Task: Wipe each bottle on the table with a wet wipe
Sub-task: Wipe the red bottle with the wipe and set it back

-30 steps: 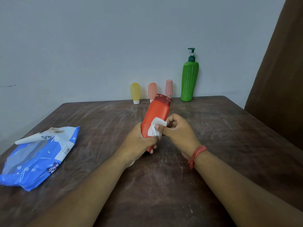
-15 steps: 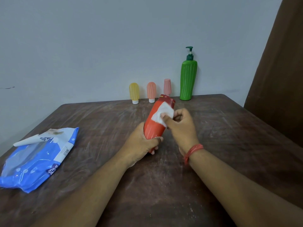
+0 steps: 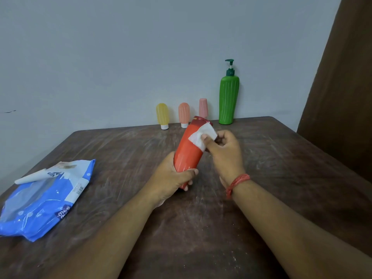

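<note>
Red bottle (image 3: 188,153) held tilted above the table (image 3: 271,158) near centre, top leaning toward 1 o'clock; left hand (image 3: 171,178) wrapped round its lower end, fingers and thumb curled about the body; right hand (image 3: 223,152) pinching a folded white wet wipe (image 3: 202,135) against the upper part, thumb pressing the wipe flat just below the darker red cap band. Step in hand, as judged: wiping the upper body of this bottle; best done with steady thumb pressure along the length, the left hand turning the bottle so every side meets the wipe — cap end and the base under the left palm included; grip to be kept firm, since a wetted smooth surface may slip. Appearance of the bottle: smooth, glossy, orange-red plastic, widening toward the top, with a deeper red band at the far end; label details too small to tell. Toward 12 o'clock along the wall: yellow bottle (image 3: 162,115), peach bottle (image 3: 183,114), pink bottle (image 3: 203,107), all small and upright; tall green pump bottle (image 3: 229,97) toward 1 o'clock — all apparently awaiting wiping. At 9 o'clock, blue wipe packet (image 3: 46,196) lying flat, flap peeled open.
</note>
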A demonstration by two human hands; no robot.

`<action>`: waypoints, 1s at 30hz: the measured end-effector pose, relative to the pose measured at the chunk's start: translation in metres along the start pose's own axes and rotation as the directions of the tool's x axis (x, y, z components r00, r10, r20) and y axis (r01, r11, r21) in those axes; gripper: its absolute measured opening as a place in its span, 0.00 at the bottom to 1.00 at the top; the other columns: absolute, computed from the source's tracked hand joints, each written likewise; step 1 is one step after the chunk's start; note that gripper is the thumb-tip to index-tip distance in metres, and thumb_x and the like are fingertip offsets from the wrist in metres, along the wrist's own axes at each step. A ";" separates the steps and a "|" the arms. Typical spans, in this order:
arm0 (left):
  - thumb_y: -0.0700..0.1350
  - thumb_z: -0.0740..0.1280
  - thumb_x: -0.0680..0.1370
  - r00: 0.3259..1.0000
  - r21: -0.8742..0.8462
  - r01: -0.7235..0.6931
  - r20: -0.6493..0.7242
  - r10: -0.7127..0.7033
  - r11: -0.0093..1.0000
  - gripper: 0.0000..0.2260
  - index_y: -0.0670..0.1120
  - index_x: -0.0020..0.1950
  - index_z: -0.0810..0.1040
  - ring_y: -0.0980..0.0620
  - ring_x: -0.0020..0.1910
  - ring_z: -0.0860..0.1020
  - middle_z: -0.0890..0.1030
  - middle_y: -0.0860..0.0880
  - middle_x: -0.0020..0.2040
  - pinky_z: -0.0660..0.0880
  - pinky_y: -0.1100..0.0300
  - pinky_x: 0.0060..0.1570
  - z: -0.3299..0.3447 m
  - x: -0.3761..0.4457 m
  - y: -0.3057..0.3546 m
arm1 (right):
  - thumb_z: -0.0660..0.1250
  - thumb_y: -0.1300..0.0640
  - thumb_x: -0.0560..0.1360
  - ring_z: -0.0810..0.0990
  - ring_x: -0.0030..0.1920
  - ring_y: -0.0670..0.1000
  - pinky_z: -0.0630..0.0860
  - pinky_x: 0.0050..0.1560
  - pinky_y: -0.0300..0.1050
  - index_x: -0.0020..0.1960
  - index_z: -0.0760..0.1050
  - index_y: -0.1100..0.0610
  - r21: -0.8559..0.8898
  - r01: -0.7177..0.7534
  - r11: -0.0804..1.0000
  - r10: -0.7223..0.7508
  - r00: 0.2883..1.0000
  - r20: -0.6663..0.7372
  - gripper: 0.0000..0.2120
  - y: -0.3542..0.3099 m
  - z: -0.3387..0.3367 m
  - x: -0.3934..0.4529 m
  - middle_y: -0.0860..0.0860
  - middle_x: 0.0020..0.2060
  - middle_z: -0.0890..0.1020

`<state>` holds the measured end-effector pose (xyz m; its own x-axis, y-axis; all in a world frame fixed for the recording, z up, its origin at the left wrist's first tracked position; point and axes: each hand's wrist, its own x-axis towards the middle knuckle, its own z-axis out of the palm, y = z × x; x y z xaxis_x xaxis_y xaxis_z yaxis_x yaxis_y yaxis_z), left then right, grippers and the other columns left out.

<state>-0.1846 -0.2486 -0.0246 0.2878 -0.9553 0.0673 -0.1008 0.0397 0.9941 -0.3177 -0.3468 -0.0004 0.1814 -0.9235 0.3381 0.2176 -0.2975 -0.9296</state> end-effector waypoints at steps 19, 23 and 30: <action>0.44 0.79 0.68 1.000 -0.061 0.027 0.017 -0.026 0.998 0.28 0.51 0.64 0.72 0.48 0.36 0.82 0.81 0.41 0.51 0.77 0.57 0.32 -0.001 0.001 0.001 | 0.73 0.56 0.74 0.83 0.43 0.50 0.81 0.48 0.49 0.45 0.75 0.54 0.056 -0.028 0.998 0.025 0.998 0.051 0.07 -0.003 -0.005 0.001 0.53 0.42 0.84; 0.43 0.78 0.69 1.000 -0.077 0.026 0.008 -0.026 0.997 0.26 0.51 0.64 0.73 0.48 0.36 0.81 0.81 0.41 0.51 0.77 0.56 0.33 -0.003 -0.001 0.000 | 0.74 0.55 0.74 0.80 0.41 0.49 0.79 0.45 0.50 0.43 0.73 0.52 -0.028 -0.055 0.998 0.060 0.975 0.213 0.09 0.003 -0.007 -0.008 0.53 0.39 0.81; 0.44 0.79 0.70 0.999 -0.018 0.030 0.014 -0.030 0.999 0.26 0.54 0.63 0.72 0.48 0.37 0.83 0.81 0.41 0.54 0.79 0.57 0.35 -0.002 -0.001 0.001 | 0.74 0.53 0.74 0.83 0.46 0.50 0.82 0.52 0.51 0.46 0.74 0.52 0.017 -0.030 0.999 0.028 0.997 0.077 0.08 0.001 -0.007 -0.001 0.52 0.45 0.84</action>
<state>-0.1834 -0.2475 -0.0233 0.2773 -0.9601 0.0363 -0.0750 0.0161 0.9971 -0.3250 -0.3474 -0.0025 0.2613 -0.9100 0.3218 0.2287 -0.2656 -0.9366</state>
